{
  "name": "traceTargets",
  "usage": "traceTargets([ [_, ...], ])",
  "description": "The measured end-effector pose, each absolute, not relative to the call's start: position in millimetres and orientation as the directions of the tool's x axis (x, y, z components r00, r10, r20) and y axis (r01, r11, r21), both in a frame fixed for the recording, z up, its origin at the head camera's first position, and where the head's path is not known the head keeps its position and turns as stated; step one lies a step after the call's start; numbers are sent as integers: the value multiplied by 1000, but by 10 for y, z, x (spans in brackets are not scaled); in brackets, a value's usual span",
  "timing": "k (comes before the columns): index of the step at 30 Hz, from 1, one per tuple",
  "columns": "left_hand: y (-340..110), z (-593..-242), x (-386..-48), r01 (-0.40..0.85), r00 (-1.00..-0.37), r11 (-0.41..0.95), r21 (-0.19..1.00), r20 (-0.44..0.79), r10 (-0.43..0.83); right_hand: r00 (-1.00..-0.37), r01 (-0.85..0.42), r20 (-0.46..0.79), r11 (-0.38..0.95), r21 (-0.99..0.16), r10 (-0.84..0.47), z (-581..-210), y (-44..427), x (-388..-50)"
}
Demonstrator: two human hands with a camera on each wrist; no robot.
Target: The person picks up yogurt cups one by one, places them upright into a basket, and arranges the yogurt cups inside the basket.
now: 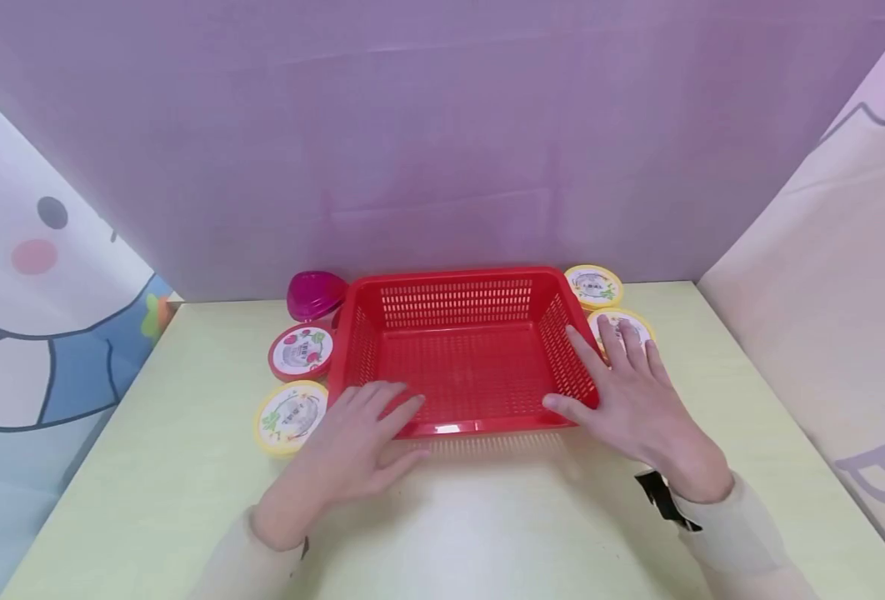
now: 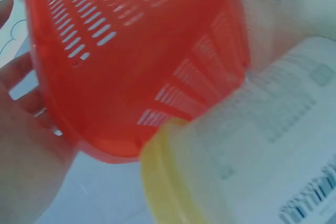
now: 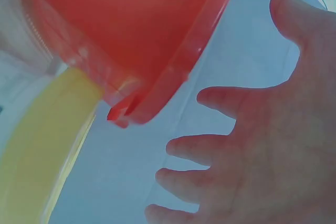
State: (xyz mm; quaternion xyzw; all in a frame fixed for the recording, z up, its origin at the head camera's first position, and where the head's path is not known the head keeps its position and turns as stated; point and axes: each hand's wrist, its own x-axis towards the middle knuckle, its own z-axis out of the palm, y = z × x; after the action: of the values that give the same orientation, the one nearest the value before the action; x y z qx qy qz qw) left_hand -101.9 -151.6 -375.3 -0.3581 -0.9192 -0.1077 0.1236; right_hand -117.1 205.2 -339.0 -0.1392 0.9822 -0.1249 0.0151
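A red plastic basket (image 1: 457,367) with slotted walls stands on the table between both hands. My left hand (image 1: 352,442) is at its near left corner, fingers relaxed over the rim; in the left wrist view the fingers lie beside the basket (image 2: 131,40), and whether they touch it is unclear. With fingers spread, my right hand (image 1: 633,408) hovers by the near right corner. The right wrist view shows a gap between those fingers and the basket (image 3: 136,40). A yellow-lidded tub (image 2: 262,135) lies close to the basket's left side.
Left of the basket are a magenta bowl-shaped thing (image 1: 315,294), a red-lidded tub (image 1: 302,352) and the yellow-lidded tub (image 1: 291,417). Two more yellow-lidded tubs stand on the right, one at the back (image 1: 594,286). Purple cloth (image 1: 442,150) hangs behind the table.
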Motion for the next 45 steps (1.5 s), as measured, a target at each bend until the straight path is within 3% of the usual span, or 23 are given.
traceTargets([
  [7,-1562,-3827,-1035,731,-612,681,-54,389,688,-964,-252,-13,929,-271,-265,-3396,2118,-1188],
  [12,-1591,-3854,-1027,727,-595,678,-107,396,700,-969,-223,-38,935,-275,-242,-3380,2177,-1204],
  [23,-1559,-3840,-1031,716,-627,696,-61,383,678,-967,-226,-58,940,-254,-248,-3298,2345,-1272],
  [45,-1542,-3796,-1008,672,-697,741,-1,338,633,-959,-198,-119,908,-369,-257,-3334,2831,-1203],
])
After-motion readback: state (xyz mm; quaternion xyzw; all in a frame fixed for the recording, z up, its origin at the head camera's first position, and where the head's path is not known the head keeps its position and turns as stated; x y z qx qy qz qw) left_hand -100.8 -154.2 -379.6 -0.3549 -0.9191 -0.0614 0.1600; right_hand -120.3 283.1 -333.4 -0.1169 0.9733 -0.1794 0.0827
